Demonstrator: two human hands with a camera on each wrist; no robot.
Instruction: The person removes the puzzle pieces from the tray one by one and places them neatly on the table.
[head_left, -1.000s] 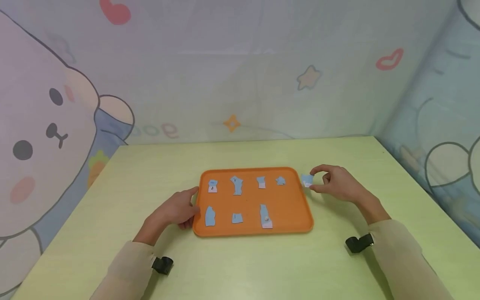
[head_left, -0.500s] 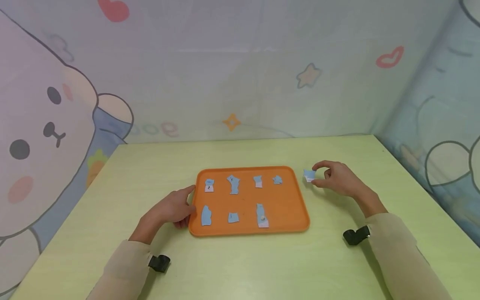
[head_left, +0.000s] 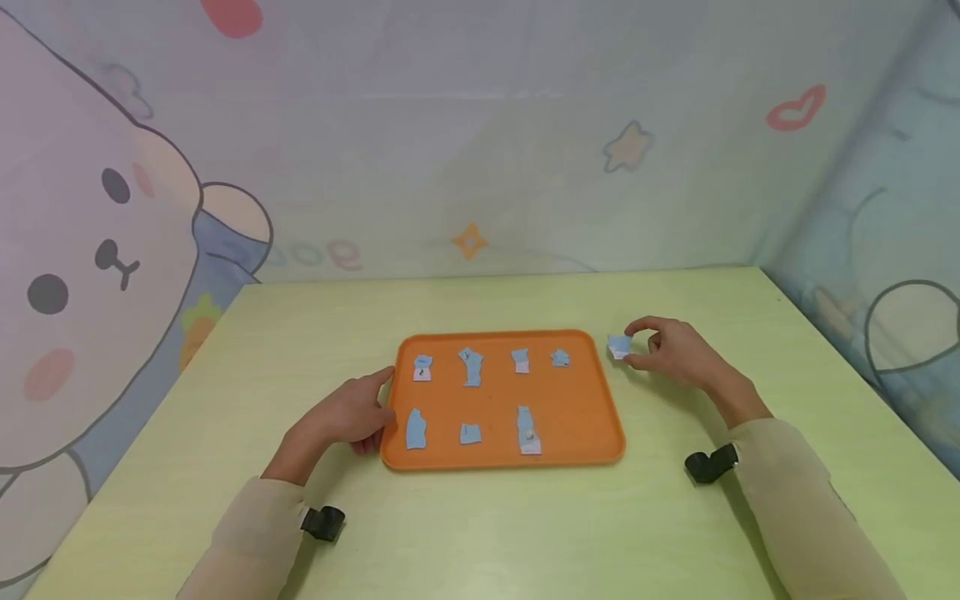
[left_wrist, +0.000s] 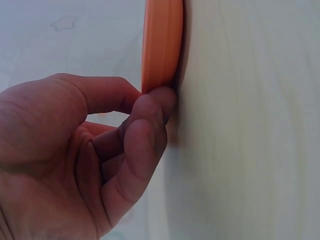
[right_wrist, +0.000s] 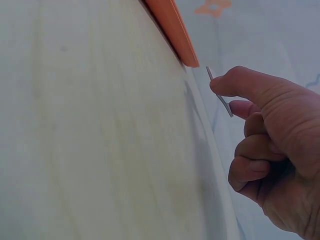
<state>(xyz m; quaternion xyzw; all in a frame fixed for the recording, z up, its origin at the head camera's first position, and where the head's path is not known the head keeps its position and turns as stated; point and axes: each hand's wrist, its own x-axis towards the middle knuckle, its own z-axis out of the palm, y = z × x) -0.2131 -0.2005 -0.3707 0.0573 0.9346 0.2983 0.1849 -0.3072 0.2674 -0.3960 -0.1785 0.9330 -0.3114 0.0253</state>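
Observation:
Just beyond the right rim of an orange tray (head_left: 495, 400), my right hand (head_left: 678, 354) pinches a blue and white torn paper piece (head_left: 618, 346) between thumb and finger. In the right wrist view the paper piece (right_wrist: 220, 92) shows edge-on, raised off the table. My left hand (head_left: 348, 412) holds the tray's left rim; the left wrist view has thumb and curled fingers at the tray's edge (left_wrist: 162, 45). Several similar pieces lie apart on the tray in two rows, including a Y-shaped piece (head_left: 472, 367) and a long piece (head_left: 528, 432).
A pale yellow-green table (head_left: 480, 533) carries the tray. Behind it hangs a cartoon-printed cloth (head_left: 420, 150), which continues along the right side. A black wrist camera (head_left: 324, 523) sits on the left sleeve, another black camera (head_left: 710, 464) on the right.
My right hand has drawn the paper piece slightly up and away from the tray's right rim. The left hand keeps its place on the tray. The head view has shifted a little.

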